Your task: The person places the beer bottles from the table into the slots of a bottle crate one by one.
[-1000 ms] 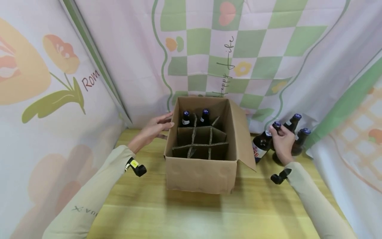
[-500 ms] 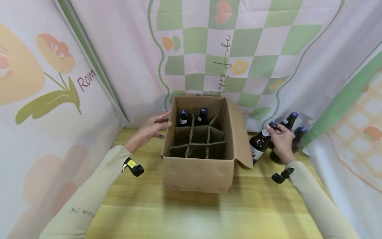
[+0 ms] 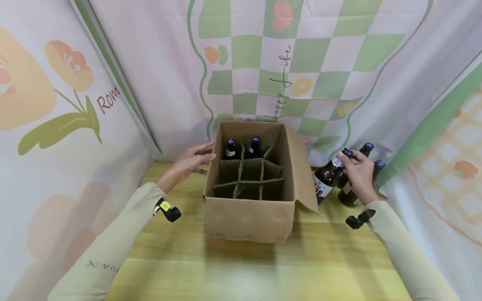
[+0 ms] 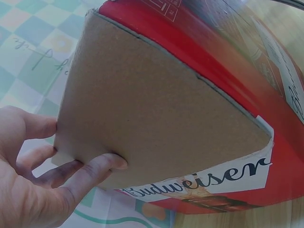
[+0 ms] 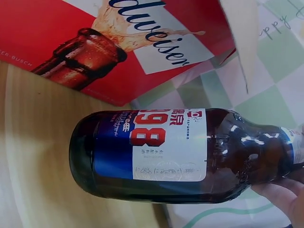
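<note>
In the head view a cardboard box (image 3: 248,221) stands open-topped, with cardboard dividers (image 3: 250,182) inside and two capped bottles (image 3: 231,149) in its back compartments. My left hand (image 3: 186,161) rests against the box's left side; in the left wrist view its fingertips touch a plain brown panel (image 4: 142,104). To the right of the box, my right hand (image 3: 359,171) grips a dark brown beer bottle (image 3: 325,182) by the neck. That bottle leans, its base toward the box. The right wrist view shows its blue and white label; whether the base touches the table cannot be told.
Two more dark bottles (image 3: 367,148) stand behind my right hand, partly hidden. A side flap (image 3: 303,171) sticks out from the box's right edge toward the held bottle. Printed curtains (image 3: 316,54) enclose the wooden table (image 3: 241,271) at the back and sides.
My right hand has tilted the bottle further and brought it slightly left, away from the other bottles. My left hand keeps its place at the box. The head view has shifted slightly.
</note>
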Available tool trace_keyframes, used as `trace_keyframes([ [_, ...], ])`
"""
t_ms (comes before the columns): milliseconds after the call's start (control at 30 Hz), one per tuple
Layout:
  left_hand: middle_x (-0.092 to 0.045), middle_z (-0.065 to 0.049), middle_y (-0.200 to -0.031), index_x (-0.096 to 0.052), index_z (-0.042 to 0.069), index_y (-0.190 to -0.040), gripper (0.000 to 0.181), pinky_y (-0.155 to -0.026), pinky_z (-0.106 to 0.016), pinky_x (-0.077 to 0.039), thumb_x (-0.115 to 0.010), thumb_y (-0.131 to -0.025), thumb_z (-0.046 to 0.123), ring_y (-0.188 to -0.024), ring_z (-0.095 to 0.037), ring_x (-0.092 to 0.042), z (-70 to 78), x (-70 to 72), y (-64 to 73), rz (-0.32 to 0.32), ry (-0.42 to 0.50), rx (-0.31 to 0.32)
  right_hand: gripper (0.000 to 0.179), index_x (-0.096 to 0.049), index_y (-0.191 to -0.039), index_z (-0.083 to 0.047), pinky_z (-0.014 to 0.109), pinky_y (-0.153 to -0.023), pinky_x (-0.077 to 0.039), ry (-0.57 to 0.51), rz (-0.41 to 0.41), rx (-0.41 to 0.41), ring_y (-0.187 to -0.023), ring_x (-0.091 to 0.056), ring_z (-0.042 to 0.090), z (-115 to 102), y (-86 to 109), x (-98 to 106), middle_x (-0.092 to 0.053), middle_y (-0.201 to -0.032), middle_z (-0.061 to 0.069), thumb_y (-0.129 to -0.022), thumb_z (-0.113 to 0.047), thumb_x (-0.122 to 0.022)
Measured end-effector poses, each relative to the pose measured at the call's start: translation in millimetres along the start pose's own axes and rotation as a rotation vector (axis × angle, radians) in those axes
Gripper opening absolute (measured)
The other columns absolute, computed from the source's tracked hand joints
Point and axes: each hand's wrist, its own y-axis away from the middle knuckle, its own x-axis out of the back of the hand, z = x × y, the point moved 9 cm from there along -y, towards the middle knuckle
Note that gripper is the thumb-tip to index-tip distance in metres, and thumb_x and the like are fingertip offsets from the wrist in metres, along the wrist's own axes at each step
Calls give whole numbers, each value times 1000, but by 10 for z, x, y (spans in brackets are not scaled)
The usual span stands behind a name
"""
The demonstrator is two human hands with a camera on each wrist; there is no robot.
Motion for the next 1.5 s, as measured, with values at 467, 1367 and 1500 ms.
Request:
trace_keyframes([
  [467,-27,-15,-171,-30,25,-166,69,-87,-39,-64,-61,-105,18,-146,-41,-45,3,5,4,-3,4,0,40,-74,-123,1,4,-64,-47,403,130,245,-67,-59,-14,-502,74,-16,-58,-70,-40,-97,-29,-75],
  [1367,-28,-16,-171,-30,24,-166,68,-85,-36,-64,-61,-106,17,-146,-41,-44,11,-7,6,-4,24,1,16,-78,-109,-8,12,-50,-45,-20,100,275,-64,-61,6,-1396,-30,-20,-77,-83,-9,-95,-17,-78],
  [1500,-27,-16,-171,-30,25,-166,69,-87,-38,-64,-61,-105,17,-146,-41,-44,4,-14,19,-7,18,2,18,-78,-106,0,14,-51,-51,-262,100,262,-64,-61,10,-1482,-36,-10,-76,-83,2,-91,-8,-82],
])
